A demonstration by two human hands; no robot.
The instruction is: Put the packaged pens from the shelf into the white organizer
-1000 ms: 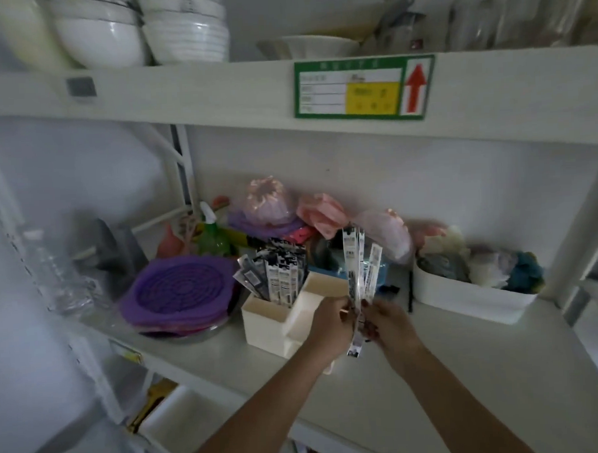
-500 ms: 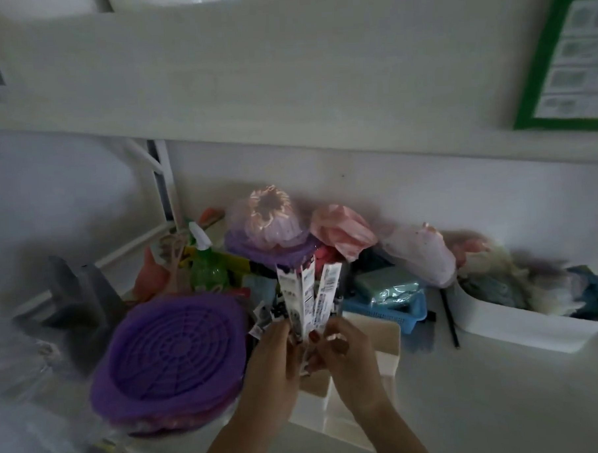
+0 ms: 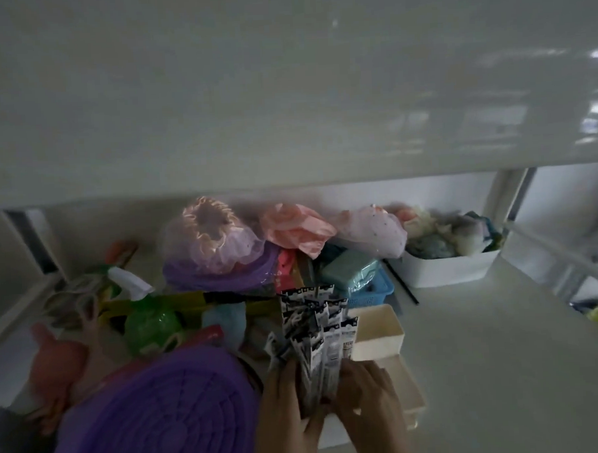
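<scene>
A thick bunch of packaged pens (image 3: 314, 331), black and white cards, stands upright in the near left part of the white organizer (image 3: 379, 332). My left hand (image 3: 285, 408) presses the bunch from the left and my right hand (image 3: 366, 398) presses it from the right. Both hands cover the lower ends of the packs and the organizer's front wall. The organizer's rear right compartment shows no pens.
A purple round mat (image 3: 155, 417) lies close at the left. Behind stand a green spray bottle (image 3: 147, 322), a blue basket (image 3: 369, 291), bagged shower caps (image 3: 216, 236) and a white bin (image 3: 450, 267) of cloths. The upper shelf's underside (image 3: 284, 90) hangs low overhead.
The few packs held in the air a second ago now stand with the bunch in the organizer. Both hands have closed around the bunch. The view has moved in under the upper shelf.
</scene>
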